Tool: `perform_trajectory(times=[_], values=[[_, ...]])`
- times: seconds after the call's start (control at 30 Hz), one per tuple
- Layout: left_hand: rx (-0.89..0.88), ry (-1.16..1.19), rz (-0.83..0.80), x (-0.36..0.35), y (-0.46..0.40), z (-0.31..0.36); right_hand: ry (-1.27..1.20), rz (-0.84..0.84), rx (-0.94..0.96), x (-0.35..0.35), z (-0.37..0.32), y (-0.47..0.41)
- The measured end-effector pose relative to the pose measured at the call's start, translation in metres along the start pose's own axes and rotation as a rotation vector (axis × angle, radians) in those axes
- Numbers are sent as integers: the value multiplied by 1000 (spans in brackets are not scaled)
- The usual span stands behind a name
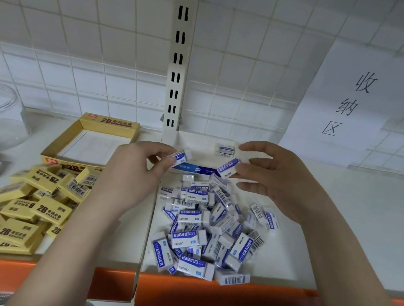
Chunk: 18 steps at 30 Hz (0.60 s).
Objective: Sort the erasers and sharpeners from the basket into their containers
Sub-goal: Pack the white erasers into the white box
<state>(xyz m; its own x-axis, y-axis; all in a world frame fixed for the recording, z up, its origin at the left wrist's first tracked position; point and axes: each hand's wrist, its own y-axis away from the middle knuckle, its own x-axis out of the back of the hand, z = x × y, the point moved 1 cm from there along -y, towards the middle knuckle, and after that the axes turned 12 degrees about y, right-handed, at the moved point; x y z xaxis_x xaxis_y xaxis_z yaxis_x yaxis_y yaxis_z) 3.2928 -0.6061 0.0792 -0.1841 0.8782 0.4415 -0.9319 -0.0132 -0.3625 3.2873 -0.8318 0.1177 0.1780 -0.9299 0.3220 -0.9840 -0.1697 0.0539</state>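
Two white-and-blue erasers, one pinched in the left hand (136, 168) and one in the right hand (271, 180), hang just above the white eraser box (197, 140), so lay each flat beside the eraser already inside (224, 150).

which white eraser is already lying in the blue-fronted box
The lone white eraser at the back of the white box; the rest are in the hands or the pile in front.

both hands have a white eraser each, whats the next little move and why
Probably lower the eraser in the right hand into the white box beside the single eraser already there; both hands hover at its front edge, and the left hand can follow.
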Motion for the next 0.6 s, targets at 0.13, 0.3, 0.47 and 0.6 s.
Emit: perform_trajectory(times=[0.13,0.3,0.47,0.6], values=[[-9,-3,18,4,-2,-2,30,-5,-8,-6,-8,-24],[-8,-13,26,7,-5,-6,745,18,234,-7,-11,-85],[12,-28,39,13,-5,-9,895,-49,262,-30,8,-130],[14,-24,52,18,-2,-10,970,-38,278,-40,21,-142]])
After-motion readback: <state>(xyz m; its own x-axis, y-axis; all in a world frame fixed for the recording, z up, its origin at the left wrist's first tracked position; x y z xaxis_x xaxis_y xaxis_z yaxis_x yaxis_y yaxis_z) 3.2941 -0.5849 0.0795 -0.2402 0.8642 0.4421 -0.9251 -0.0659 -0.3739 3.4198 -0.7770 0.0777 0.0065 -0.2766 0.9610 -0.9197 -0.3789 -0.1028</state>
